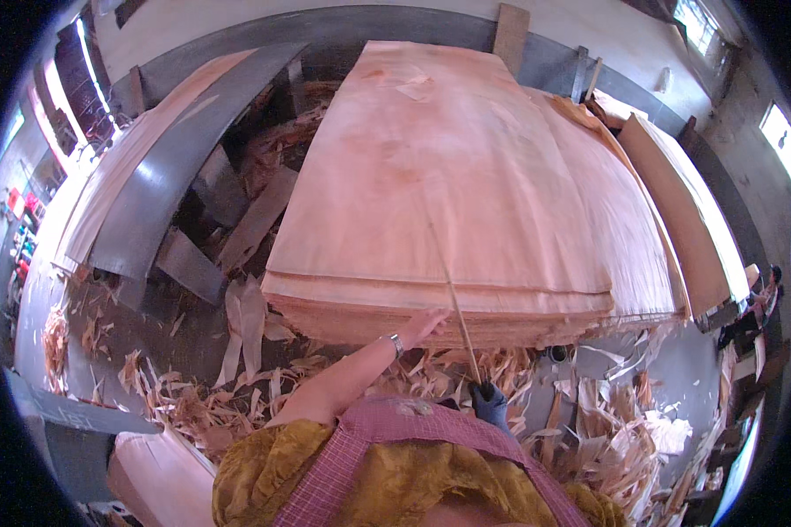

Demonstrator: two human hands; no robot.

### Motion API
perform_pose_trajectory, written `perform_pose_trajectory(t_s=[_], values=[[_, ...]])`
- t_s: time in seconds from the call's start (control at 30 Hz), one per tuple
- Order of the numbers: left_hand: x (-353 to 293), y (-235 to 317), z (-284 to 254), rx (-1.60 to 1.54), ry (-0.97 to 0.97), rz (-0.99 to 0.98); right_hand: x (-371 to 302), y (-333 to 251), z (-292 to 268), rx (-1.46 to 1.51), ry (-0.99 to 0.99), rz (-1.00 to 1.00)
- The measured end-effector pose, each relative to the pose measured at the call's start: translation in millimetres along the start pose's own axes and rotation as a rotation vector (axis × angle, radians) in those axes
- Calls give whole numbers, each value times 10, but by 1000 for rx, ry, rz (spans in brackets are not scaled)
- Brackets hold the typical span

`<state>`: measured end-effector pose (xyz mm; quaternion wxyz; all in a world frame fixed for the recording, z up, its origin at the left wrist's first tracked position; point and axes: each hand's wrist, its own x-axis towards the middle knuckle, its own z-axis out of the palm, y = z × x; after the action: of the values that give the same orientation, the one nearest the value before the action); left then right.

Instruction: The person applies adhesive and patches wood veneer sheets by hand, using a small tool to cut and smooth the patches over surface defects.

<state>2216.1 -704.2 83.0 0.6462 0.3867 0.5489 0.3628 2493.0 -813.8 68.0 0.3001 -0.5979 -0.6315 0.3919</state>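
A large stack of pinkish wood veneer sheets (431, 167) fills the middle. My left hand (424, 328), bare with a metal-banded watch (396, 344) on the wrist, is at the stack's near edge, fingers stretched out and holding nothing visible. In a dark blue-grey glove, my right hand (489, 404) is closed around the near end of a thin wooden stick (455, 303). The stick slants forward over the near edge, and its far end is above or on the top sheet; which of the two I cannot tell.
Torn veneer strips (211, 408) litter the floor before the stack, with more scraps (611, 439) at the right. A dark sloping panel (163, 167) stands left. More veneer sheets (677, 202) lie right. A person (760, 303) is at the far right edge.
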Motion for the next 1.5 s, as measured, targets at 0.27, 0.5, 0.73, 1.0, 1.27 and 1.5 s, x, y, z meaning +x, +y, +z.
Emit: perform_pose_trajectory(t_s=[0.27, 0.5, 0.73, 1.0, 1.27, 1.5], values=[[646, 54, 551, 41, -151, 73, 196, 435, -244, 201, -39, 193], [1143, -179, 932, -163, 215, -91, 231, 1031, 185, 447, -204, 254], [517, -3, 544, -420, 388, -201, 158, 1216, 110, 356, -359, 97], [1148, 276, 703, -638, 382, -83, 6, 1355, -339, 156, -158, 145], [530, -710, 1996, -337, -324, -347, -89, 1240, -647, 30, -84, 185], [327, -1211, 2235, -192, -333, -431, -204, 1253, -783, -38, -52, 194]])
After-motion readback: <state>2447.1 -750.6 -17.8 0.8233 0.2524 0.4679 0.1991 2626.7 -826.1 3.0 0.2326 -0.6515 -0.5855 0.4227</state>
